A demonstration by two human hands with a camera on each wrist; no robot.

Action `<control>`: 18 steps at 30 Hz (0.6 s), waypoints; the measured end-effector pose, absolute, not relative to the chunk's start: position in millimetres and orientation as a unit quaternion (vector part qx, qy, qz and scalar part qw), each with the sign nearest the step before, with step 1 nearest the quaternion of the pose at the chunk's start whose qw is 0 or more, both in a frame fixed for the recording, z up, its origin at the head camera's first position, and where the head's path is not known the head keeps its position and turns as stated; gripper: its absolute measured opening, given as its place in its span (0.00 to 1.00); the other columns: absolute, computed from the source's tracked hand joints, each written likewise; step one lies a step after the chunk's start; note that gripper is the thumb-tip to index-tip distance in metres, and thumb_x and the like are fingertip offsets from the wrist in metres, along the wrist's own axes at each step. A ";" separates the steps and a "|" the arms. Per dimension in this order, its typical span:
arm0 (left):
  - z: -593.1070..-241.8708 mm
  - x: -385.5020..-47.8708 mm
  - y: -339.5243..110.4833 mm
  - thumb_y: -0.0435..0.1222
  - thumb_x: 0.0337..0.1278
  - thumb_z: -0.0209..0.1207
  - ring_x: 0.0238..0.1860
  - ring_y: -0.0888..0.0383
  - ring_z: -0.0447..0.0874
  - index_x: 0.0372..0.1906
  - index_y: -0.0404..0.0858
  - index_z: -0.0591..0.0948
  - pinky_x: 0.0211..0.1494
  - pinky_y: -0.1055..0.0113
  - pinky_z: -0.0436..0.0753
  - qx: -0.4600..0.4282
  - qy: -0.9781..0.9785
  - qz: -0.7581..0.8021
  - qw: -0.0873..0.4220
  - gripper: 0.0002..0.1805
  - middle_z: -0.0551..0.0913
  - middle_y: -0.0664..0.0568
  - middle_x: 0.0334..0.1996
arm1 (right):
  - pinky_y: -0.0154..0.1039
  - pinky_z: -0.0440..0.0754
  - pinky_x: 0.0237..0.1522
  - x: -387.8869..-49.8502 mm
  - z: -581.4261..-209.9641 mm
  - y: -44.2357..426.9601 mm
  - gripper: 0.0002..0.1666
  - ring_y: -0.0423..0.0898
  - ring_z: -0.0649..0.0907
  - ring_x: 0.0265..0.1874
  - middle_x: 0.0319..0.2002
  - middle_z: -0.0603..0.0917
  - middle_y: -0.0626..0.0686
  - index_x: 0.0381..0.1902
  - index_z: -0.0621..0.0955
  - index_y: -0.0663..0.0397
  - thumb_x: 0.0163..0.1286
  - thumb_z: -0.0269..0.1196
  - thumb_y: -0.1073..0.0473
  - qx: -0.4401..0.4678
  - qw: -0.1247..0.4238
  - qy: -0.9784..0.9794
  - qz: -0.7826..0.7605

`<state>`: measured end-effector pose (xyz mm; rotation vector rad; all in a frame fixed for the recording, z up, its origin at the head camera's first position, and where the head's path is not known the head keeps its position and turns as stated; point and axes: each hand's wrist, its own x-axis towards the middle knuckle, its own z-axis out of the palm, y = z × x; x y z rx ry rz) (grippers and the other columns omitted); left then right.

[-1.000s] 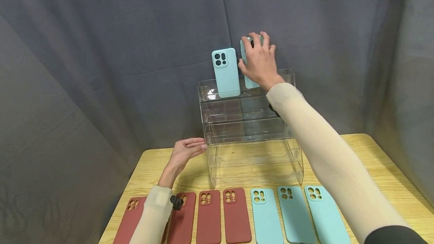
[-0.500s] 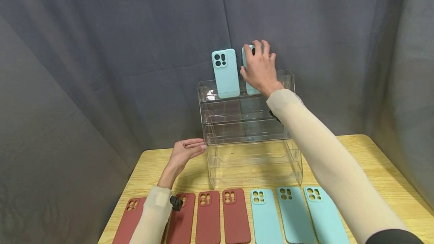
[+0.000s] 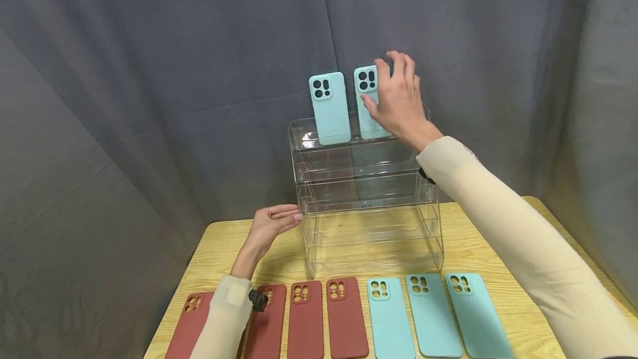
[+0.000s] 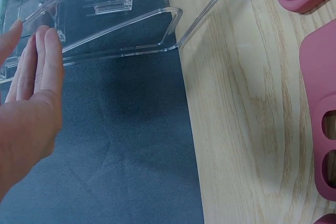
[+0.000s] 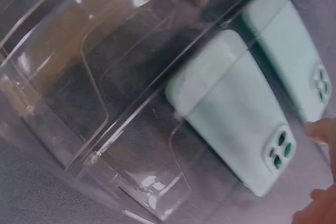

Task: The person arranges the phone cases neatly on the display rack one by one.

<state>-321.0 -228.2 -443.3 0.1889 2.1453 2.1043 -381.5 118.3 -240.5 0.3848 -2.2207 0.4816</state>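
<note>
A clear tiered rack (image 3: 369, 198) holds two light-blue phone cases upright on its top tier, the left one (image 3: 331, 112) and the right one (image 3: 368, 105). My right hand (image 3: 401, 98) is at the right case's right side, fingers spread and bent, overlapping its edge; whether a fingertip touches is unclear. Both cases, near (image 5: 231, 108) and far (image 5: 286, 40), show in the right wrist view, with fingertips at its right edge. My left hand (image 3: 264, 231) rests straight fingers against the rack's left side; the left wrist view shows that hand (image 4: 31, 98) beside the clear panel (image 4: 121, 51).
Along the front of the wooden table (image 3: 478, 237) lie several red cases (image 3: 305, 320) at left and three light-blue cases (image 3: 391, 320) at right. The left sleeve (image 3: 224, 309) covers part of the red ones. A grey curtain (image 3: 224, 71) hangs behind the rack.
The right case came down into the top tier with my right hand, which has since loosened and shifted right, uncovering the case's camera cutouts. My left hand has stayed in place.
</note>
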 end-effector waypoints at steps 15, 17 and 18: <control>-444.7 -317.6 -222.4 0.27 0.65 0.68 0.57 0.47 0.91 0.65 0.27 0.80 0.64 0.58 0.88 0.063 0.711 0.696 0.073 0.25 0.86 0.33 0.60 | 0.66 0.76 0.64 -279.0 -282.9 172.1 0.30 0.68 0.74 0.64 0.63 0.77 0.68 0.60 0.79 0.67 0.65 0.75 0.59 0.207 0.366 -0.870 0.258; -443.6 -317.6 -221.7 0.27 0.65 0.68 0.55 0.50 0.92 0.65 0.27 0.80 0.65 0.56 0.87 0.064 0.714 0.693 0.076 0.25 0.85 0.33 0.61 | 0.67 0.76 0.62 -264.7 -295.3 182.3 0.29 0.67 0.76 0.62 0.60 0.78 0.68 0.59 0.80 0.66 0.64 0.77 0.61 0.210 0.364 -0.865 0.273; -442.8 -317.6 -221.4 0.27 0.65 0.68 0.54 0.51 0.92 0.66 0.27 0.80 0.66 0.55 0.87 0.066 0.715 0.692 0.077 0.25 0.85 0.32 0.61 | 0.67 0.76 0.61 -258.0 -301.7 187.0 0.28 0.66 0.77 0.61 0.59 0.79 0.67 0.58 0.81 0.65 0.63 0.77 0.61 0.210 0.363 -0.865 0.276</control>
